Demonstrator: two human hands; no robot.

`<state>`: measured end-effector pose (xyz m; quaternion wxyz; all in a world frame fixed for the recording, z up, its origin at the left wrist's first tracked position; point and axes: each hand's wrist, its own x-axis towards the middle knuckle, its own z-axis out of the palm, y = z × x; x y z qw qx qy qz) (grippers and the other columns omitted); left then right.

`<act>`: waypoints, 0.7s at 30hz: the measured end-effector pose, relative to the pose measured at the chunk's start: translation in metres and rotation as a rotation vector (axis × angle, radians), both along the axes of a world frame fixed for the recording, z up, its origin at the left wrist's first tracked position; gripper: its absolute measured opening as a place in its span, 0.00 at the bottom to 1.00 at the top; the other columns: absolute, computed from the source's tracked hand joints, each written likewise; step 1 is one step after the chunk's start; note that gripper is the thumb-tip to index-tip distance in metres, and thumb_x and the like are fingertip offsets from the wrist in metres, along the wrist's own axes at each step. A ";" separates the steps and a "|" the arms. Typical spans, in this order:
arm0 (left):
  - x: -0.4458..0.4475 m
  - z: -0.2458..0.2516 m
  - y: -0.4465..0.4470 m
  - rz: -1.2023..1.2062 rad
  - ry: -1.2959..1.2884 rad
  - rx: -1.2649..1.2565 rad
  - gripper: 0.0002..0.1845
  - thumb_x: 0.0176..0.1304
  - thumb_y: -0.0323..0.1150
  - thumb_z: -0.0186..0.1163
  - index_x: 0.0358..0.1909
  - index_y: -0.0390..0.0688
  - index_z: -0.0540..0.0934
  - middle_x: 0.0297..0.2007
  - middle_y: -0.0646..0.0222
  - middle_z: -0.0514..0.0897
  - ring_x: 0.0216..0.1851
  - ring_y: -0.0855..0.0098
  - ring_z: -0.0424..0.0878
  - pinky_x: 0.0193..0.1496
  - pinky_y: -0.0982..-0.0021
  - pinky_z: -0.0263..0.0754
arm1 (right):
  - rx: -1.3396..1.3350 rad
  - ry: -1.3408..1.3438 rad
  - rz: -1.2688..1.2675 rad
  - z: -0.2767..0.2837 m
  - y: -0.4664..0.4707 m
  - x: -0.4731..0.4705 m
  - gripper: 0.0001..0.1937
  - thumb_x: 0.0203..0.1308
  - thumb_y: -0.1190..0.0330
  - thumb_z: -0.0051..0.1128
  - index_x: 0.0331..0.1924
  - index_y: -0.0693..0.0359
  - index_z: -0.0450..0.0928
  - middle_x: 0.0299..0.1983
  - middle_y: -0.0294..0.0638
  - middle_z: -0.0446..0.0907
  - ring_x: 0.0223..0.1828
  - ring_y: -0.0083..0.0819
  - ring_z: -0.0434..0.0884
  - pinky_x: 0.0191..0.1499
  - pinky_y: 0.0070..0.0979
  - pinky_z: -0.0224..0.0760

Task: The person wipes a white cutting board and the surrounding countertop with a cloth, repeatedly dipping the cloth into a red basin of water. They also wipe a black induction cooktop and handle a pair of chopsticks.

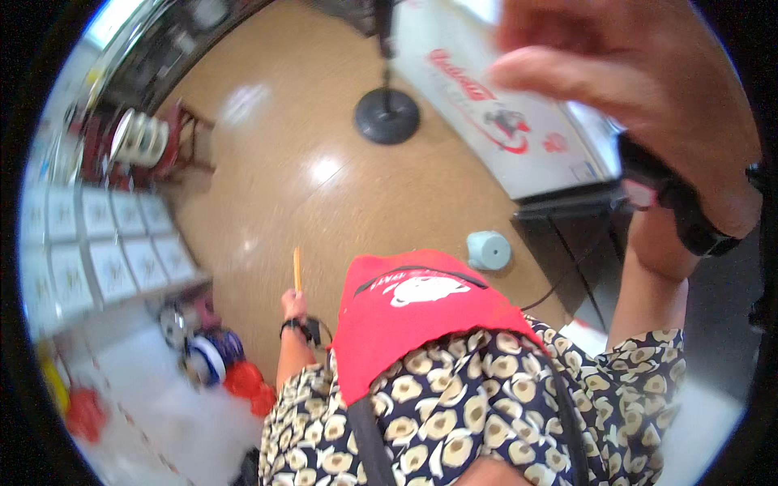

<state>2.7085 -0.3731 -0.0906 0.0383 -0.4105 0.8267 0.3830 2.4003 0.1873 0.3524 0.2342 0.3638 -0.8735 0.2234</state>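
My left hand [294, 304] hangs low at my left side, wearing a black wrist strap. It grips a pair of thin yellow sticks [297, 267], perhaps wooden chopsticks, that point away from me over the floor. Close to the camera, my right hand [632, 85] is raised and blurred, with a dark wrist strap. Its thumb shows plainly, but the fingertips run out of the picture, so whether it holds anything is hidden. A red apron [419, 304] with a white animal print covers the front of my patterned shirt [437, 413].
A white chest freezer [486, 115] with red lettering stands ahead right. Near it are a round black stand base [387, 116] and a light-blue stool [489, 250] on the brown floor [273, 182]. Stacked white boxes [109, 261] and a dark-red wooden chair [176, 140] line the left.
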 end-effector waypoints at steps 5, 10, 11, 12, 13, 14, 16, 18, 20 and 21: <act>0.009 -0.033 0.019 0.055 -0.251 -0.179 0.09 0.60 0.32 0.60 0.32 0.35 0.83 0.23 0.60 0.83 0.25 0.67 0.82 0.30 0.61 0.74 | -0.129 0.001 0.020 0.010 0.017 -0.030 0.10 0.57 0.66 0.64 0.30 0.64 0.78 0.23 0.50 0.79 0.26 0.48 0.79 0.32 0.41 0.72; 0.034 -0.032 0.019 -0.037 -0.370 -0.241 0.07 0.58 0.30 0.59 0.31 0.37 0.84 0.18 0.59 0.82 0.21 0.61 0.84 0.26 0.58 0.77 | -0.174 -0.009 0.058 0.011 0.014 -0.045 0.10 0.57 0.66 0.65 0.30 0.64 0.78 0.23 0.50 0.79 0.26 0.48 0.79 0.32 0.41 0.72; 0.033 -0.032 0.019 0.034 -0.394 -0.173 0.07 0.58 0.30 0.58 0.30 0.38 0.84 0.18 0.60 0.81 0.20 0.62 0.83 0.24 0.59 0.76 | -0.181 -0.008 0.063 0.010 0.013 -0.048 0.10 0.57 0.66 0.65 0.30 0.64 0.78 0.23 0.50 0.79 0.26 0.48 0.79 0.32 0.41 0.72; 0.030 -0.033 0.021 0.039 -0.340 -0.234 0.07 0.59 0.30 0.58 0.30 0.38 0.83 0.18 0.62 0.80 0.19 0.64 0.83 0.21 0.62 0.75 | -0.192 -0.004 0.077 0.009 0.013 -0.050 0.10 0.57 0.66 0.65 0.30 0.64 0.78 0.23 0.50 0.79 0.26 0.48 0.79 0.32 0.41 0.72; 0.027 -0.034 0.021 0.066 -0.326 -0.201 0.07 0.58 0.31 0.59 0.30 0.38 0.83 0.18 0.62 0.81 0.19 0.64 0.83 0.21 0.62 0.76 | -0.201 0.001 0.089 0.009 0.013 -0.053 0.10 0.57 0.66 0.65 0.30 0.64 0.78 0.23 0.50 0.79 0.26 0.47 0.79 0.32 0.41 0.72; 0.020 -0.036 0.021 0.091 -0.312 -0.167 0.07 0.58 0.31 0.59 0.30 0.38 0.83 0.19 0.61 0.81 0.19 0.64 0.83 0.21 0.61 0.76 | -0.211 0.007 0.100 0.008 0.014 -0.055 0.10 0.56 0.67 0.65 0.30 0.65 0.78 0.23 0.50 0.79 0.26 0.47 0.79 0.32 0.41 0.72; 0.005 -0.037 0.016 0.126 -0.365 -0.120 0.07 0.58 0.30 0.59 0.32 0.38 0.84 0.21 0.59 0.83 0.18 0.63 0.82 0.22 0.61 0.77 | -0.233 0.020 0.120 0.008 0.015 -0.062 0.10 0.56 0.67 0.65 0.30 0.65 0.78 0.23 0.50 0.79 0.26 0.47 0.79 0.32 0.40 0.72; -0.009 -0.034 0.003 0.028 -0.195 -0.272 0.09 0.56 0.31 0.59 0.33 0.37 0.84 0.24 0.56 0.84 0.23 0.61 0.84 0.29 0.58 0.78 | -0.257 0.031 0.137 0.011 0.012 -0.071 0.10 0.56 0.67 0.65 0.31 0.65 0.78 0.23 0.50 0.79 0.26 0.47 0.79 0.32 0.40 0.72; -0.022 -0.031 -0.010 0.020 -0.126 -0.236 0.10 0.55 0.32 0.60 0.33 0.36 0.84 0.24 0.55 0.84 0.26 0.60 0.84 0.32 0.57 0.77 | -0.258 0.025 0.151 0.019 -0.002 -0.089 0.10 0.56 0.67 0.65 0.31 0.65 0.78 0.23 0.50 0.79 0.26 0.47 0.79 0.32 0.40 0.72; -0.024 -0.028 -0.016 0.065 -0.095 -0.178 0.10 0.55 0.33 0.60 0.32 0.36 0.83 0.24 0.55 0.84 0.27 0.60 0.84 0.33 0.57 0.77 | -0.258 0.022 0.159 0.025 -0.010 -0.098 0.10 0.56 0.67 0.65 0.31 0.65 0.79 0.23 0.50 0.79 0.26 0.47 0.79 0.32 0.40 0.72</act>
